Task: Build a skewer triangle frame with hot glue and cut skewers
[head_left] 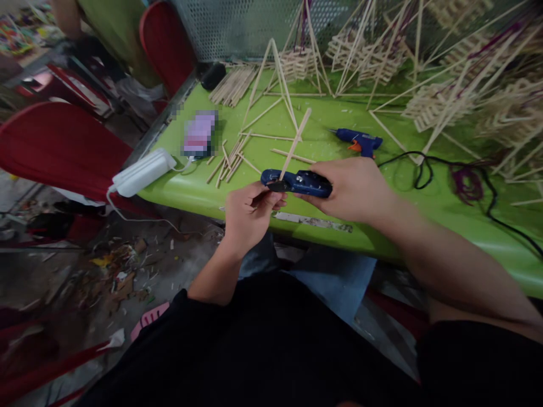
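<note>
My right hand (354,183) is wrapped round the handles of a blue hand cutter (311,183), whose jaws point left. A thin wooden stick (297,141) stands slanted up from between those jaws. My left hand (248,217) pinches at the stick's lower end, close against the dark blade; the fingertips partly hide that end. Beyond the hands, several cut sticks (229,164) lie loosely on the green tabletop (182,189). A blue glue gun (358,141) with an orange trigger rests on its side behind my right hand.
Several stick frames (436,107) crowd the back and right. A bundle of sticks (233,85) lies at the back left, near a pixelated phone-like object (200,133) and a white cabled block (144,172). A black cable (487,192) crosses the right. Red chairs (63,141) stand left.
</note>
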{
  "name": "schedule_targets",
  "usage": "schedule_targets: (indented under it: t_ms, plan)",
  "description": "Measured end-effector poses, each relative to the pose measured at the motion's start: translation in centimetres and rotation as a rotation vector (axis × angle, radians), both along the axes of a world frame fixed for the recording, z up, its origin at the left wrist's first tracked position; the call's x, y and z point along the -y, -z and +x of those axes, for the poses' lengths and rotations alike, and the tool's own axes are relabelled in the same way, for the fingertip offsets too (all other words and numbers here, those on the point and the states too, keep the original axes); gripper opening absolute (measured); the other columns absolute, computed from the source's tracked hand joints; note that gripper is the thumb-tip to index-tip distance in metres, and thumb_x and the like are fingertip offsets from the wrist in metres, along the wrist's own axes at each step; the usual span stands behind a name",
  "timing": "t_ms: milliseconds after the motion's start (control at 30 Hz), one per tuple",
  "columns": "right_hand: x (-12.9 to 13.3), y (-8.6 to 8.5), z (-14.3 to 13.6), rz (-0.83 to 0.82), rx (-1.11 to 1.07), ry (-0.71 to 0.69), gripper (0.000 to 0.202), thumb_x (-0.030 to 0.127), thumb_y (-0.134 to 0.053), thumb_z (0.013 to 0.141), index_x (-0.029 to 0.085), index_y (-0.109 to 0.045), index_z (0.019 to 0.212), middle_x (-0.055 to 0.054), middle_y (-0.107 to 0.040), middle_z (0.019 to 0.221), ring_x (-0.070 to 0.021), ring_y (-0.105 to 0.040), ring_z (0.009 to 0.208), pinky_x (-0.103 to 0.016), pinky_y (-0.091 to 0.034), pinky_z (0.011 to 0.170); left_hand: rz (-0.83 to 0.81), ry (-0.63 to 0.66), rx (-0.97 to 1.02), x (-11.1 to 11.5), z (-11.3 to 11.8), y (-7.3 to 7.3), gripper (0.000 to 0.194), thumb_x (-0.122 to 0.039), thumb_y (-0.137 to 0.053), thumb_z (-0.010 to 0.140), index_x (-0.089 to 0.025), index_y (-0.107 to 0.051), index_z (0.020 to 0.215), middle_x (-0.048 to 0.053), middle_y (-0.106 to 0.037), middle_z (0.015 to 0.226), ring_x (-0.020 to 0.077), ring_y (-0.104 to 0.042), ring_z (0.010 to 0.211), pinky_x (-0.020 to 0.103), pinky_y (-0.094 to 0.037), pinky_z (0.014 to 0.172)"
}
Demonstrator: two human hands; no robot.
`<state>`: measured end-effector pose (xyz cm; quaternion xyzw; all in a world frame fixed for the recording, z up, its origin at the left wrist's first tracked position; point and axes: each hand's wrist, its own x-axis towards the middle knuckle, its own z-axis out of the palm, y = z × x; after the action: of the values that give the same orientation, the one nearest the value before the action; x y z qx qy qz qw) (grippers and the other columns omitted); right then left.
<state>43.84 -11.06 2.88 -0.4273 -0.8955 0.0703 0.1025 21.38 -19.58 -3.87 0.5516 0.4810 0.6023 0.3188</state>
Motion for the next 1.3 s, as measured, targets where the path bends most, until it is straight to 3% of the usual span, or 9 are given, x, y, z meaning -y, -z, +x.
schedule_targets:
  t_ms: [200,433,633,833,1033,1167,1300]
  plan:
    - [-0.1,0.1,0.1,-0.006,-0.006,-0.014,0.044,0.070,-0.062,0.103,0.031,-0.082,0.106,-0.010,-0.088,0.108,-0.0364,-0.080,0.097,-0.043,-0.043,0.072,-0.016,0.008,-0.002,0.0,-0.2,-0.1,0.017,-0.037,-0.084,0.105,-0.021,-0.084,0.097,0.005,-0.087,0.087,0.0201,-0.085,0.072,0.028,-0.073,0.066]
    - [0.3,0.2,-0.2,0.001,0.019,0.012,0.045,0.069,-0.064,0.103,0.029,-0.085,0.109,-0.011,-0.088,0.102,-0.0368,-0.080,0.093,-0.044,-0.044,0.071,-0.027,-0.002,0.004,0.2,-0.2,-0.5,0.015,-0.032,-0.082,0.105,-0.021,-0.084,0.095,0.004,-0.086,0.086,0.0191,-0.084,0.071,0.027,-0.072,0.065]
    - [0.4,0.2,-0.4,0.005,0.079,0.029,0.063,0.081,-0.054,0.106,0.028,-0.087,0.102,-0.011,-0.085,0.089,-0.0333,-0.076,0.079,-0.042,-0.039,0.064,-0.066,0.046,0.079,0.4,-0.1,-0.5,0.013,-0.033,-0.085,0.102,-0.022,-0.083,0.095,0.003,-0.085,0.083,0.0170,-0.083,0.067,0.027,-0.074,0.066]
    - [0.6,0.0,-0.9,-0.044,0.170,0.035,0.069,0.085,-0.052,0.105,0.027,-0.084,0.086,-0.011,-0.079,0.074,-0.0300,-0.070,0.068,-0.040,-0.032,0.060,-0.182,0.070,0.216,0.8,0.0,0.4,0.020,-0.038,-0.092,0.096,-0.020,-0.085,0.099,0.003,-0.085,0.081,0.0176,-0.083,0.065,0.027,-0.075,0.064]
    - [0.6,-0.5,-1.4,-0.139,0.252,0.023,0.069,0.083,-0.051,0.106,0.025,-0.085,0.091,-0.012,-0.079,0.079,-0.0304,-0.070,0.073,-0.039,-0.032,0.063,-0.299,0.087,0.308,1.1,-0.3,1.0,0.033,-0.046,-0.097,0.091,-0.017,-0.085,0.103,0.005,-0.085,0.081,0.0184,-0.083,0.066,0.029,-0.075,0.065]
    - [0.5,-0.8,-1.7,-0.136,0.280,0.063,0.071,0.082,-0.050,0.108,0.023,-0.081,0.087,-0.013,-0.078,0.081,-0.0297,-0.070,0.075,-0.039,-0.032,0.064,-0.295,0.104,0.338,1.1,-0.5,1.0,0.037,-0.049,-0.098,0.091,-0.017,-0.086,0.107,0.004,-0.085,0.082,0.0186,-0.084,0.069,0.028,-0.074,0.067]
    - [-0.2,-0.7,-1.3,-0.121,0.220,0.093,0.066,0.083,-0.060,0.105,0.023,-0.074,0.081,-0.012,-0.075,0.080,-0.0285,-0.068,0.075,-0.039,-0.030,0.064,-0.263,0.095,0.267,0.8,-0.9,1.6,0.033,-0.047,-0.095,0.095,-0.019,-0.087,0.110,0.005,-0.085,0.090,0.0177,-0.083,0.070,0.028,-0.073,0.068]
